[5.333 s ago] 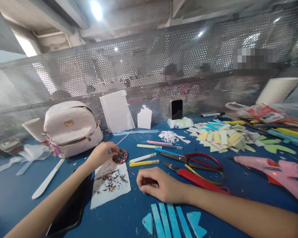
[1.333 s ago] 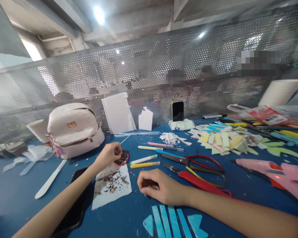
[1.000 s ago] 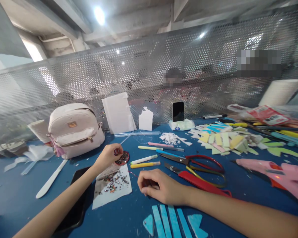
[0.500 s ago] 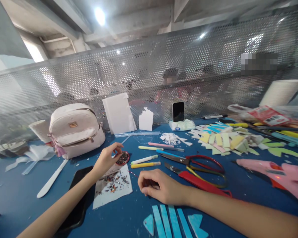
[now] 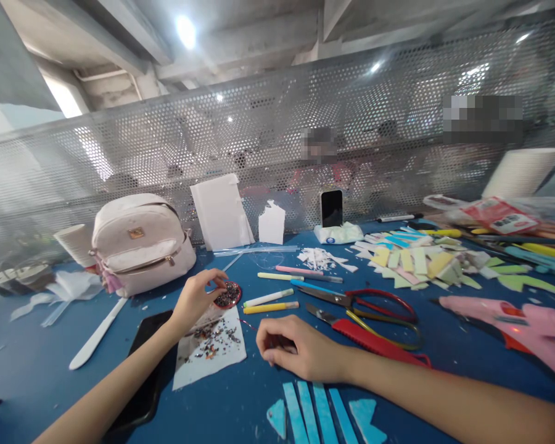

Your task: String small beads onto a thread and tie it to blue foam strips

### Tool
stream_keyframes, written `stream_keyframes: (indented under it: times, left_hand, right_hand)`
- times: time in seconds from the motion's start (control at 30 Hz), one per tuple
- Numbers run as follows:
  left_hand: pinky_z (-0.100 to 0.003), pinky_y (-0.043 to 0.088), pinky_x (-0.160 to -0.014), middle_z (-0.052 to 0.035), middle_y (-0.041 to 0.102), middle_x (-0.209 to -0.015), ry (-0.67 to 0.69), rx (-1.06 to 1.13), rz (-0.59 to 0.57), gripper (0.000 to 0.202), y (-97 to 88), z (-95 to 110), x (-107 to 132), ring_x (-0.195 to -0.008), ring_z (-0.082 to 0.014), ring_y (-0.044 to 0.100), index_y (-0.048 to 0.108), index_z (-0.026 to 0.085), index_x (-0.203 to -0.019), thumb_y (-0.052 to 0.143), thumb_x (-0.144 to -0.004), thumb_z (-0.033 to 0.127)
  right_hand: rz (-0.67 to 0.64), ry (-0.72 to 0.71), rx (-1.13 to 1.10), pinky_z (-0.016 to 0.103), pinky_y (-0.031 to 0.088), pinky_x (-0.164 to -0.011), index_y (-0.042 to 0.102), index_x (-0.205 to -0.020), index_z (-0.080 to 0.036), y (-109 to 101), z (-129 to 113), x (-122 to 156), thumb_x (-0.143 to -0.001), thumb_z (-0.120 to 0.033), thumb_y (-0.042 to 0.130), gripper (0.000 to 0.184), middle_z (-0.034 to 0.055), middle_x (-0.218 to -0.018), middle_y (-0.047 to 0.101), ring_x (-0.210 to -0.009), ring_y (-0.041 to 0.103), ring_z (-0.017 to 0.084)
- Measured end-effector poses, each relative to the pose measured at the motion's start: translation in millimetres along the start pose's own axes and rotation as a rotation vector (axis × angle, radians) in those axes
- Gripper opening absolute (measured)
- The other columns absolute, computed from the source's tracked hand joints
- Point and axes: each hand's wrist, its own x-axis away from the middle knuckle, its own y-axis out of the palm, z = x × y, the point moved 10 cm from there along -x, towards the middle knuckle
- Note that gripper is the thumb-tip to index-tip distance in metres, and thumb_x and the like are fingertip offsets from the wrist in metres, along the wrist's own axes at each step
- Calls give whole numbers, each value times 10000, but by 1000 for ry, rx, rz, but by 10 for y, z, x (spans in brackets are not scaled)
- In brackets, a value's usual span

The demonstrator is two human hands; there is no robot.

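Note:
My left hand [image 5: 198,297] reaches to a small round red dish [image 5: 234,298] filled with dark shiny bits. Its thumb and fingertips come together at the dish's near edge; whatever they pinch is too small to tell. Under that wrist lies a white sheet of paper [image 5: 231,364] strewn with dark and orange glittery flakes. My right hand [image 5: 298,348] rests on the blue table, curled into a loose fist, the inside of its grip hidden. Beyond it are several pens [image 5: 272,307]. Blue strips and fish-shaped end pieces [image 5: 277,418] lie nearest me.
Scissors [image 5: 346,299] and a red-handled cutter [image 5: 374,342] lie right of centre. A pink glue gun [image 5: 494,311] sits at the right, coloured scraps [image 5: 416,262] behind it. On the left are a black phone [image 5: 143,370], a white plastic knife [image 5: 97,336] and a backpack [image 5: 143,246].
My left hand stays at the red dish with only a slight shift of its fingers. My right hand rests in the same place.

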Motion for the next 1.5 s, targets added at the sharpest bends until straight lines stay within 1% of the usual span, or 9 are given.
stream_keyframes:
  times: [0.23, 0.33, 0.47, 0.63, 0.7, 0.83, 0.93, 1.07, 1.5]
  left_hand:
    - [-304, 453, -699, -7, 723, -751, -59, -40, 37, 172, -85, 9, 24, -749, -216, 644, 704, 224, -818, 706, -714, 87]
    - [-302, 458, -707, -8, 713, -739, -68, 2, 35, 167, -93, 39, 16, -741, -211, 642, 705, 211, -789, 707, -697, 72]
    - [-272, 488, -692, -10, 714, -743, -82, 123, 21, 110, -62, 178, 78, -714, -182, 649, 696, 192, -808, 659, -751, 106]
    - [-238, 519, -636, -7, 714, -713, -167, 286, 6, 134, 56, 429, 512, -654, -155, 656, 679, 177, -922, 627, -800, 157]
    - [-229, 525, -643, -3, 714, -716, -294, 486, -50, 141, 197, 431, 749, -660, -146, 660, 673, 184, -925, 665, -785, 168]
    - [-232, 551, -741, 8, 714, -746, -394, 700, -138, 205, 380, 492, 1016, -722, -136, 684, 673, 200, -929, 698, -744, 115]
    - [-239, 563, -778, 18, 709, -733, -399, 753, -169, 235, 413, 535, 1029, -728, -132, 695, 668, 204, -927, 704, -728, 86]
    - [-228, 569, -768, 21, 711, -714, -387, 756, -172, 232, 382, 585, 996, -718, -128, 696, 668, 199, -907, 708, -718, 69]
    - [-239, 572, -786, 8, 719, -753, -384, 752, -202, 226, 403, 566, 1018, -742, -135, 696, 666, 195, -948, 728, -751, 104]
  right_hand:
    - [6, 5, -1, 178, 330, -532, 556, -842, -171, -1, -3, -4, -845, -88, 535, 86, -18, -688, 565, -573, 462, 93]
    - [14, -2, 5, 184, 330, -535, 556, -846, -174, 0, 5, -6, -853, -102, 537, 75, -15, -703, 568, -579, 459, 96]
    - [34, -15, 14, 191, 327, -533, 557, -854, -172, -19, -5, 0, -859, -109, 531, 68, -13, -710, 558, -586, 450, 99]
    - [195, -49, 46, 200, 321, -504, 531, -838, -174, -181, -56, 43, -897, -183, 506, 65, -17, -696, 527, -544, 410, 93]
    - [267, -79, 86, 206, 338, -512, 527, -825, -172, -240, -93, 76, -892, -191, 511, 71, -9, -707, 533, -558, 428, 97]
    - [272, -224, 154, 204, 372, -537, 514, -806, -176, -208, -244, 122, -860, -159, 511, 57, -12, -709, 532, -575, 452, 93]
    - [220, -304, 248, 218, 367, -555, 503, -807, -180, -124, -318, 136, -843, -138, 502, 55, -11, -711, 515, -603, 452, 102]
    - [154, -330, 312, 229, 347, -555, 510, -812, -182, -34, -330, 128, -822, -128, 505, 56, -16, -697, 523, -614, 459, 107]
    - [170, -317, 330, 228, 345, -548, 502, -802, -185, -48, -324, 115, -834, -137, 487, 60, -20, -682, 509, -599, 451, 107]
